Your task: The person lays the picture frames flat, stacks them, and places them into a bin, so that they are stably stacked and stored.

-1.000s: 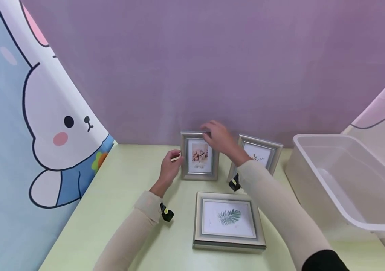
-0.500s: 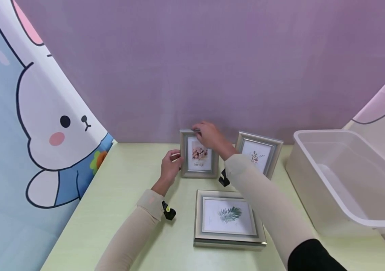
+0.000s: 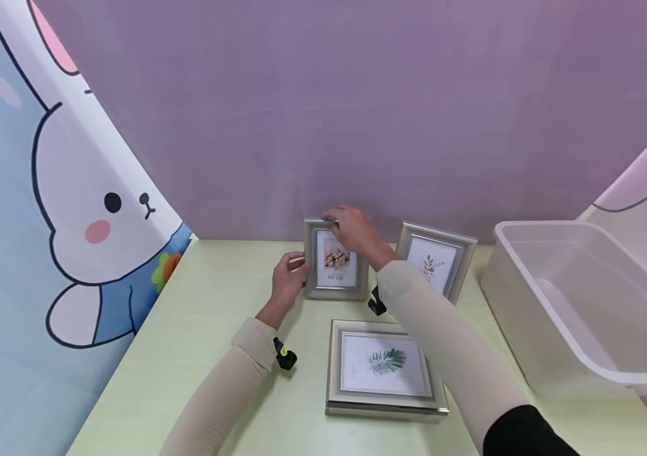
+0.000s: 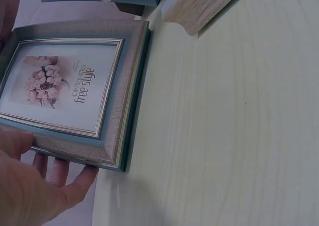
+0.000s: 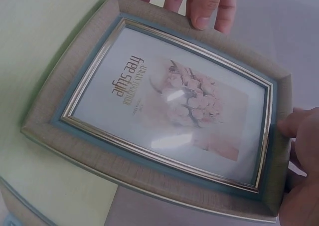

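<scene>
Against back wall point(image 3: 335, 126), left hand point(image 3: 288, 277) pinches left edge of flower frame point(image 3: 335, 263), pretty much upright; right hand point(image 3: 353, 229) pinches its top. Fern frame point(image 3: 385, 364) lies flat, sprig frame point(image 3: 433, 258) already stands. Guessing two up, one left.

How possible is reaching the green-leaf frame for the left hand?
Probably yes, if the left hand releases the flower frame: the right sleeve covers mainly one corner of the green-leaf frame.

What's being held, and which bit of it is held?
The picture frame with pink flowers: the left grip holds its left side and the right grip holds its top edge.
</scene>
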Demonstrator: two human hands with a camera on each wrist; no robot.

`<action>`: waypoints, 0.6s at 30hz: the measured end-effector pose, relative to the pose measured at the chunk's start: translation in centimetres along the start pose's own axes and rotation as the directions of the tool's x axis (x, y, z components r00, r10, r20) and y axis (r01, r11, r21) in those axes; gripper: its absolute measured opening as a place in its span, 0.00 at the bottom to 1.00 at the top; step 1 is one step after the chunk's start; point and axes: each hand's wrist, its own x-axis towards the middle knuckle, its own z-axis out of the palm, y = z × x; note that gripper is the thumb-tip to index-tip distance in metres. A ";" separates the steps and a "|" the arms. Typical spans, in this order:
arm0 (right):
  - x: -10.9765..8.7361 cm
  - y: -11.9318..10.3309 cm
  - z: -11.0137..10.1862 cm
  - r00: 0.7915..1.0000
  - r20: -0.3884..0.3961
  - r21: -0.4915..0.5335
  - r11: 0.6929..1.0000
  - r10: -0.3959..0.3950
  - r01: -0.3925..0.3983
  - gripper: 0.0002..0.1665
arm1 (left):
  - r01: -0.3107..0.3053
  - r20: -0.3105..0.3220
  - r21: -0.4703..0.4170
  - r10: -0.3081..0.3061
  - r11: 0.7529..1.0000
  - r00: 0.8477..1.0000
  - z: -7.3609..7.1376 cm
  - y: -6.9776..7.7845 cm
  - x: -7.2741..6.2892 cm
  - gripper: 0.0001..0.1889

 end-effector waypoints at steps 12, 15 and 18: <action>-0.7 0.0 -0.7 0.999 0.034 -0.022 1.000 -0.002 0.003 0.21 | -0.051 0.009 0.052 0.051 0.997 0.999 -0.1 0.0 -0.5 0.16; -1.1 0.0 -1.1 1.000 0.030 -0.002 1.000 -0.008 0.008 0.20 | -0.086 0.006 0.082 0.086 0.993 0.996 -0.4 0.2 -0.7 0.16; -1.3 -0.1 -1.4 0.999 0.016 0.012 1.000 -0.029 0.029 0.20 | -0.125 0.001 0.104 0.125 0.987 0.992 -0.7 0.4 -0.8 0.15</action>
